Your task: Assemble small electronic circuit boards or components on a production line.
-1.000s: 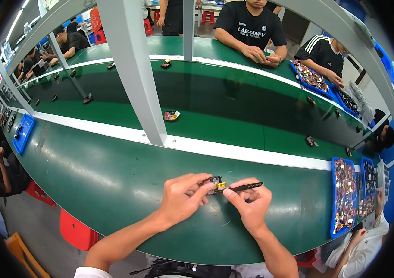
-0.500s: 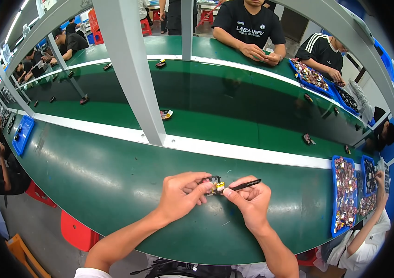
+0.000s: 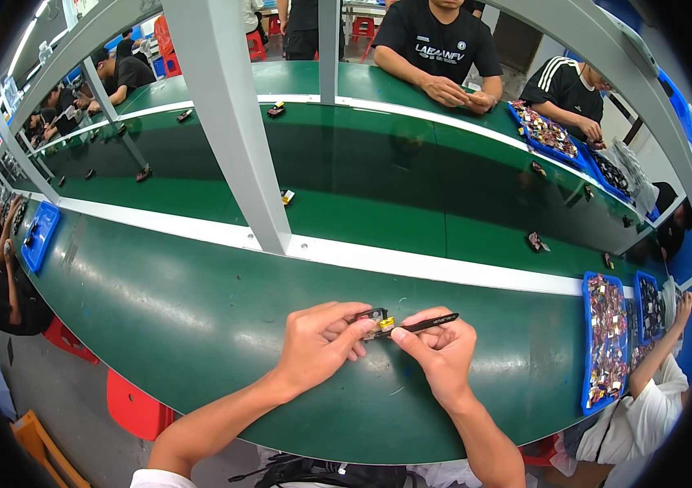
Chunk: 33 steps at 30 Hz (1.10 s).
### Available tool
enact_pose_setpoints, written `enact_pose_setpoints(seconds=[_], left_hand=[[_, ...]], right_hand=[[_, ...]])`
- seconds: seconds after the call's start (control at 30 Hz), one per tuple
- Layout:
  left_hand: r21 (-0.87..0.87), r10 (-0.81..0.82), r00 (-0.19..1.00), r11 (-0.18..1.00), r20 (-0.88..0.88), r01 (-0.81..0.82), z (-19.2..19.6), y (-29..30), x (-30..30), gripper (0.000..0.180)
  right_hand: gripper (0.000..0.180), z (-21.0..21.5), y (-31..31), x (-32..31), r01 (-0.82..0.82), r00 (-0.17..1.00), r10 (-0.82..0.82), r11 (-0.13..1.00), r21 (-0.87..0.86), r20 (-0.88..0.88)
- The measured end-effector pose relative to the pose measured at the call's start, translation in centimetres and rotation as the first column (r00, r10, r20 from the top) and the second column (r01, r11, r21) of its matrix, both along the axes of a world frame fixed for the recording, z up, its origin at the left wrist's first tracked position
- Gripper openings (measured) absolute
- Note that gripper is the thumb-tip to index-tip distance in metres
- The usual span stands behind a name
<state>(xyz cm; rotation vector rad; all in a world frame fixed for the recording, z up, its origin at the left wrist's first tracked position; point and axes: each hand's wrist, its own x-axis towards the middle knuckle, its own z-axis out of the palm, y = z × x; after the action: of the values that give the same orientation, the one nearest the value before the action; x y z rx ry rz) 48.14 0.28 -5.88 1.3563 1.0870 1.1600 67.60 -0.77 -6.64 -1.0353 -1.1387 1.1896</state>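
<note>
Above the green worktop, my left hand [image 3: 319, 342] pinches a small black plastic housing [image 3: 374, 315] between thumb and fingers. A yellow-wrapped part [image 3: 387, 324] sits at the housing's right side. Black tweezers [image 3: 431, 322] are gripped in my right hand [image 3: 443, 350], slanting up to the right. Their tips point into the housing, beside the yellow part; whether they touch it I cannot tell. My fingers cover much of the housing's left and lower side.
Beyond the white rail, a green conveyor belt [image 3: 362, 220] carries scattered small assemblies. A grey upright post [image 3: 236, 130] stands in front of me. Blue trays of parts lie at right [image 3: 586, 350] and far left [image 3: 42, 236]. Other people sit around the line.
The assemblies on the belt have shifted slightly left. My hands hold nearly the same position. At far right, a co-worker's arm has moved.
</note>
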Motion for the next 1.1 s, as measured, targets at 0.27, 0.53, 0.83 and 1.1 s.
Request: enact_pose_setpoints(seconds=[0.27, 0.53, 0.83, 1.1], left_hand=[[-0.074, -0.038, 0.996, 0.996, 0.086, 0.045, -0.5, 0.1, -0.1, 0.023], [-0.171, -0.096, 0.979, 0.977, 0.179, 0.127, -0.6, 0.5, -0.4, 0.026], [-0.266, -0.208, 0.927, 0.918, 0.311, 0.295, -0.8, 1.1, -1.0, 0.030], [-0.235, -0.209, 0.920, 0.926, 0.332, 0.295, -0.7, 1.1, -1.1, 0.030]], right_hand=[[0.014, 0.1, 0.0, -0.1, -0.006, 1.000, 0.006, 1.000, -0.005, -0.016], [0.013, 0.1, 0.0, 0.2, -0.016, 0.999, 0.013, 0.998, 0.055, 0.050], [0.014, 0.1, -0.2, 0.1, 0.009, 0.995, -0.026, 0.985, 0.173, 0.092], [0.014, -0.2, -0.4, 0.0, 0.024, 0.962, -0.101, 0.957, 0.289, 0.255]])
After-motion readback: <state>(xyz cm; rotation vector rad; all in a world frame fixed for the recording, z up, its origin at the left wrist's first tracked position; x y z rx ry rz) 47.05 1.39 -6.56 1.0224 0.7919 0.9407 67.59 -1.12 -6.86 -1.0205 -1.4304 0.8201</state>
